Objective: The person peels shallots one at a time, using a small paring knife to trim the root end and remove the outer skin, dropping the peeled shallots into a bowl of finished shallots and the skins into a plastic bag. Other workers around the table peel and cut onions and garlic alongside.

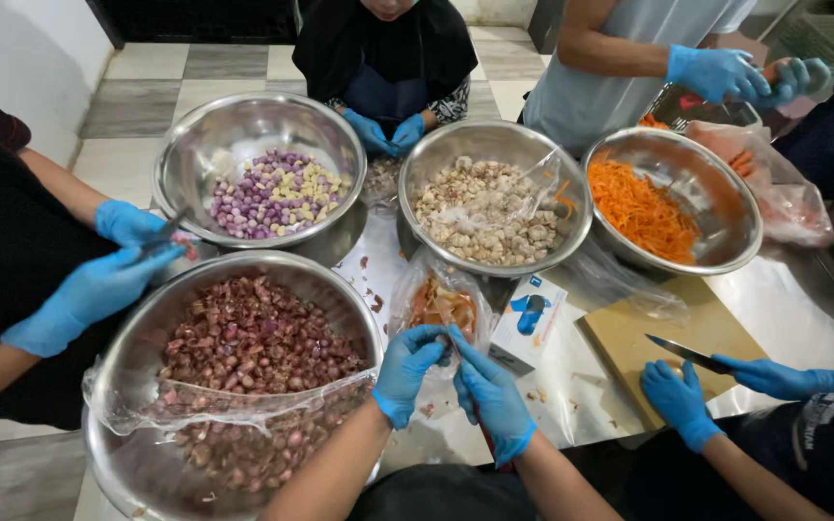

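Both of the wearer's hands, in blue gloves, meet low in the middle of the view. Left hand (405, 371) and right hand (490, 394) have fingers curled together around something small; what they hold is hidden by the fingers, so it cannot be told. They touch the lower edge of a clear plastic bag (441, 301) of peelings that stands on the steel table (803, 323).

Just left of the hands sits a large steel bowl of unpeeled shallots (243, 376), a plastic sheet draped over its near rim. Just right of the bag lies a small white and blue box (530, 320).

Farther back are a bowl of peeled shallots and garlic (261, 174), a bowl of garlic cloves (494, 198) and a bowl of shredded carrot (673, 198).

Other people's gloved hands work around the table: one pair at the left (113, 265), one at the right holding a knife (692, 355) over a wooden cutting board (629, 338).
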